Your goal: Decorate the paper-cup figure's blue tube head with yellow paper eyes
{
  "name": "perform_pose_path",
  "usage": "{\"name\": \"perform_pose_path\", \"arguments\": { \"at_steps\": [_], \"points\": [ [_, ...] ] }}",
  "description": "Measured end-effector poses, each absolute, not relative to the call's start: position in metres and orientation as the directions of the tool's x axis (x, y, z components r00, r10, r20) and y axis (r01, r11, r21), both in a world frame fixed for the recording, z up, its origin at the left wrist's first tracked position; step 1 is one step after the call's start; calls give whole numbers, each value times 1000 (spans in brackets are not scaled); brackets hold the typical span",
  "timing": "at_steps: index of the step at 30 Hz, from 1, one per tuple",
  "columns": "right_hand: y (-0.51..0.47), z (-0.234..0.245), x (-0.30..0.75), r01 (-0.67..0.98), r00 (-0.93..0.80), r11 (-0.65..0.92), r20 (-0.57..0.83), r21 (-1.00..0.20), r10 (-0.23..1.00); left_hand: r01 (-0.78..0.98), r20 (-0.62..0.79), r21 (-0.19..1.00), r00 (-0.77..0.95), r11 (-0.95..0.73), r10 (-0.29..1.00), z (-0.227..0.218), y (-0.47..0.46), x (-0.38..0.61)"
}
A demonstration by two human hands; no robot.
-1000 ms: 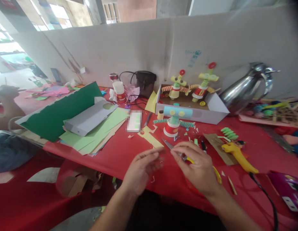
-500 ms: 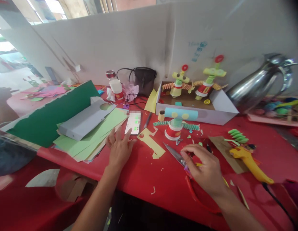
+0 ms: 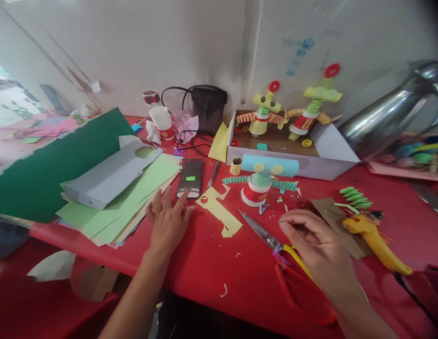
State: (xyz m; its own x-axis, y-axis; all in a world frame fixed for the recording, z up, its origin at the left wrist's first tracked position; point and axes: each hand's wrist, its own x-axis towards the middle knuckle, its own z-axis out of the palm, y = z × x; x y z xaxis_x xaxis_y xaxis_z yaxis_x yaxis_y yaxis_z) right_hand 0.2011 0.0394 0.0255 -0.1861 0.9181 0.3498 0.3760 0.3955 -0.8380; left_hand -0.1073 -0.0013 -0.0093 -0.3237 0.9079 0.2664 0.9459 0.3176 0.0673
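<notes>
My left hand [image 3: 170,225] lies with its fingers spread, a fingertip on the lower end of a smartphone [image 3: 191,174] with a dark screen and a green patch. My right hand [image 3: 320,252] is held in a pinch above the handles of scissors [image 3: 262,231]; whatever is between thumb and forefinger is too small to make out. The scissors, with one yellow and one red handle, lie on the table. Between my hands is a cut yellow paper scrap [image 3: 219,209]. Behind it stands a paper-cup figure [image 3: 256,186] with a blue tube head and folded green arms.
A white box [image 3: 275,165] holds two similar cup figures. At right lie a yellow glue gun [image 3: 379,240] and a folded green paper strip [image 3: 356,197], near a metal jug [image 3: 388,113]. Green paper sheets [image 3: 102,223], a black bag [image 3: 209,108] and a paper cup [image 3: 161,122] are at left and back.
The phone's screen has gone from a bright page to dark with a green patch. My right hand has shifted right, uncovering more of the scissors. The camera view has tilted down.
</notes>
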Motion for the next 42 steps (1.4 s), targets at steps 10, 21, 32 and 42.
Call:
{"name": "perform_pose_path", "arguments": {
  "at_steps": [10, 21, 32, 42],
  "points": [
    [7, 40, 189, 511, -482, 656, 446, -556, 754, 941, 248, 76, -339, 330, 908, -9, -2, -104],
    [-6, 44, 114, 607, -678, 734, 284, -306, 678, 941, 262, 118, -339, 318, 904, -5, -4, -101],
    [-14, 11, 136, 617, -756, 786, 306, 42, 578, 925, 289, 282, -333, 253, 897, -7, -6, -97],
    [-17, 6, 153, 628, -596, 606, 200, -488, 778, 934, 288, 235, -330, 268, 899, -7, -5, -95]
  ]
}}
